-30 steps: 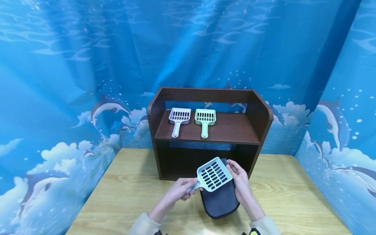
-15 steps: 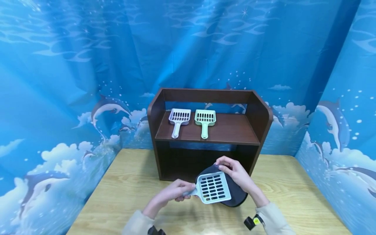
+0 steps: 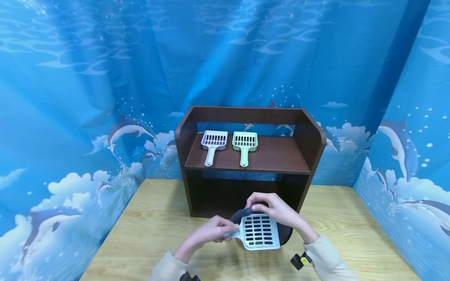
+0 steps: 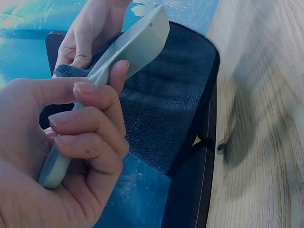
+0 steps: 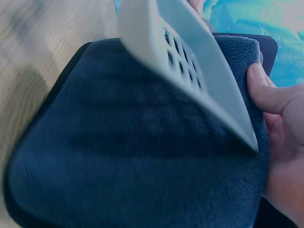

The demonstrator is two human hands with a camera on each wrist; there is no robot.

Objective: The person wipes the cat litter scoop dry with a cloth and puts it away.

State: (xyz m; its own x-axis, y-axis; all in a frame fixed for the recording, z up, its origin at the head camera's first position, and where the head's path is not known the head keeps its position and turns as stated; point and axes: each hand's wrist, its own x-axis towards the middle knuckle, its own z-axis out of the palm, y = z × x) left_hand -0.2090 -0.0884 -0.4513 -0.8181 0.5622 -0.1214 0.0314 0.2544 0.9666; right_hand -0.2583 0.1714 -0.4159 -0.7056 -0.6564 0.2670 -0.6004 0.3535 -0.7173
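A pale blue-green litter scoop with a slotted pan is held by its handle in my left hand, its pan pointing right. In the left wrist view the fingers curl round the handle. Behind the pan hangs a dark grey-blue plush cloth with a black border. My right hand pinches the cloth's upper edge between thumb and fingers. The right wrist view shows the cloth spread below the scoop, with the right thumb on its edge.
A dark brown two-level shelf stands behind the hands. On its upper board lie a pale lilac scoop and a light green scoop, handles forward. The wooden table runs in front, with a blue dolphin-print curtain behind.
The right hand has moved left and slightly down along the cloth's top, its grip shifting from the side to the upper edge. The scoop has turned, its pan now lower and more level.
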